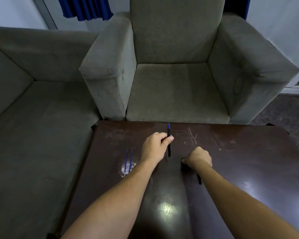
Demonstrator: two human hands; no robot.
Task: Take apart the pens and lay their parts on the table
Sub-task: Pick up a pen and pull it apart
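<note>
Gripping with both hands: left hand (154, 146) on pen (169, 150), right hand (199, 156) on black part (183, 160).

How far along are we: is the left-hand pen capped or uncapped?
Uncapped: the pen in the left hand shows its bare blue tip.

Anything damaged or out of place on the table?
Only wear: pale scratches mark the table top near its far edge, right of the pen in the left hand. The two blue refills lie neatly parallel; nothing spilled.
</note>
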